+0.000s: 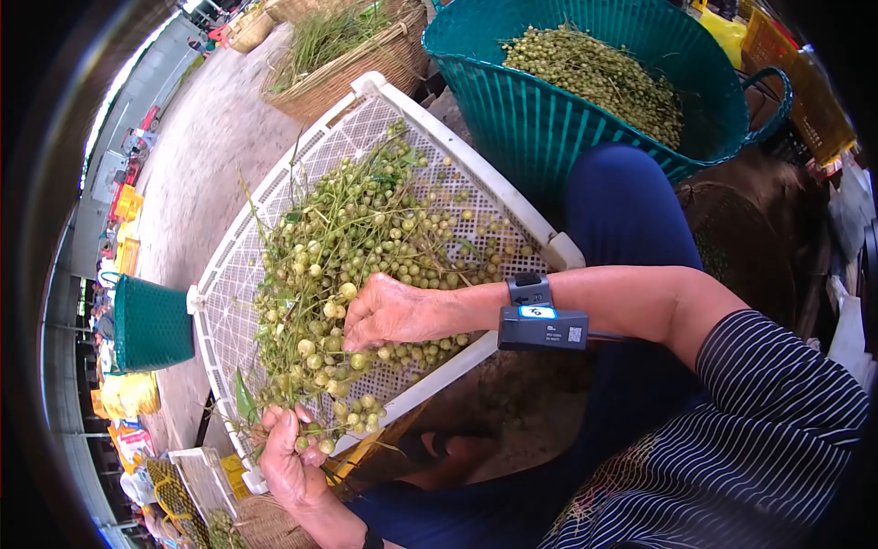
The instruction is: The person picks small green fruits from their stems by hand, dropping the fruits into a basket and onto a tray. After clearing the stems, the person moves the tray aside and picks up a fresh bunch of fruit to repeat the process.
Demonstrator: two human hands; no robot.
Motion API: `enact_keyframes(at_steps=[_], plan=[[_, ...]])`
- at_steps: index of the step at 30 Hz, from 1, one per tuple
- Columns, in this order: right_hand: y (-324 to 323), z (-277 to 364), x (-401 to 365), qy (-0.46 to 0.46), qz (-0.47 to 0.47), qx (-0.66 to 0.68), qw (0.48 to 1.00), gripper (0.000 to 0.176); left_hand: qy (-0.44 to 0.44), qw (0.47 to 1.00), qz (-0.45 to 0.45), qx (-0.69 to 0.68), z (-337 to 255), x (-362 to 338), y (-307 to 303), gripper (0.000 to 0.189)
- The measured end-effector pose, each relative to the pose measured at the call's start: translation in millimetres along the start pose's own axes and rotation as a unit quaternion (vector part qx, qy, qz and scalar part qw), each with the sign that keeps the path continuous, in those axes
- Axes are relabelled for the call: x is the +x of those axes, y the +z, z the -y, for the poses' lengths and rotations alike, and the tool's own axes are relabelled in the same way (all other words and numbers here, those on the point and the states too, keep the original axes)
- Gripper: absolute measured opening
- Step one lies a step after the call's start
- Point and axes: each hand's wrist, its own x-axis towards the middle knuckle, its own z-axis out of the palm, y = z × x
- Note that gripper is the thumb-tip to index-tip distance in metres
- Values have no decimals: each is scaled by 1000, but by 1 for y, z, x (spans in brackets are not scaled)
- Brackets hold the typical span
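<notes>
A heap of small round green berries on thin stems [366,229] covers much of a white plastic mesh tray [476,165]. My right hand [393,313], with a wrist device, is over the heap's near part. Its fingers curl together among the berries, and what they pinch is hidden. At the tray's near left corner, the thumb and fingers of my left hand [297,453] close round a stemmed bunch of berries [315,435]. A green leaf [245,398] stands beside that hand.
Behind the tray, a teal basket [512,110] holds more stemmed berries. A woven basket [366,69] with long green stalks sits at the back left. Another green basket [151,320] stands left of the tray. My navy-clad knee [631,197] is beside the tray's right corner.
</notes>
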Motion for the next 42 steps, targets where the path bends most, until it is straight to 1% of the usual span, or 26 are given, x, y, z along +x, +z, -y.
enact_keyframes(at_steps=[5,7,10,11,12,14,15,16,18,20,21,22,23,24,25,26,28,29,30,33,34,35,36,38,40,42], plan=[[0,-3,1,-25,-16,-37,999,19,-3,1000,-2,9,1,-1,6,16],[-3,-5,1,-77,-11,-49,996,18,-2,999,-32,24,0,-3,11,15],[-3,-5,0,-58,-13,12,998,19,2,999,-25,21,1,2,6,14],[-7,-4,-3,-3,-3,38,999,20,2,999,-27,21,1,4,4,14],[-11,4,-6,-3,-2,39,999,20,12,1000,-11,20,0,7,2,14],[-24,20,-11,-51,47,29,997,20,23,1000,5,18,-1,11,2,14],[-32,29,-13,-81,69,-32,994,19,4,1000,-7,-8,-1,12,3,15],[-42,30,-11,-80,67,-34,994,19,-17,999,-17,-35,0,15,3,16],[-62,35,-14,-217,86,-225,946,19,-13,1000,6,-21,3,22,-1,18],[-71,75,-42,-189,18,-277,942,20,-23,1000,0,-10,1,24,4,20],[-79,91,-57,-194,18,-313,929,20,-28,999,3,-22,1,25,6,20],[-89,107,-74,-199,20,-348,916,20,-30,999,9,-25,2,24,6,20],[-104,124,-94,-328,25,-473,818,19,-43,998,18,-38,2,23,6,19],[-111,141,-115,-443,32,-577,685,18,-55,997,27,-53,2,25,1,19],[-110,155,-146,-294,-37,-550,781,17,-60,996,45,-55,2,26,0,18],[-108,167,-178,-134,-107,-501,848,17,-63,995,47,-61,2,24,2,18],[-116,187,-230,-29,-208,-501,840,16,-78,995,33,-53,-1,20,9,17],[-126,186,-255,27,-253,-546,798,16,-63,995,57,-54,0,19,9,16],[-139,182,-280,80,-295,-587,750,16,-63,995,52,-57,1,17,11,16],[-166,152,-333,103,-270,-607,740,14,-51,993,88,-64,1,17,15,16],[-160,146,-342,167,-268,-724,613,13,-49,993,85,-65,-1,16,16,16],[-156,143,-346,226,-259,-817,464,12,-64,991,86,-82,-2,16,19,17],[-152,146,-339,226,-260,-816,464,12,-80,988,89,-98,-3,15,21,17],[-133,158,-299,194,-335,-756,528,11,-86,986,95,-109,-2,17,21,17],[-110,165,-257,86,-295,-714,630,14,-92,986,84,-109,0,18,22,18],[-77,147,-203,-108,-186,-676,705,8,-86,987,86,-103,1,16,22,17]])
